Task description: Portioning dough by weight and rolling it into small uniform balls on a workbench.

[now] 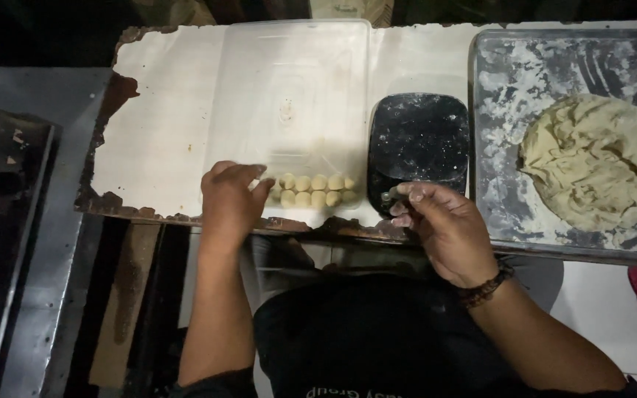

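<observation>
left hand [231, 197] rests open beside dough balls [315, 190] in a clear tray [289, 88]; right hand [444, 225] pinches a small dough piece [394, 194].

On the worn white board [164, 125], the far-left stretch lies open from the chipped left edge to the clear plastic tray [289, 110]. The tray's bare middle and far end offer room, while rows of small dough balls [315, 189] crowd its near edge, where the left hand [230, 203] rests. A black scale [418, 144] fills the gap between the clear tray and the floured metal tray [495, 133], whose right side a dough mound [595, 162] blocks; the right hand [444, 228] hovers at the scale's near edge.
</observation>
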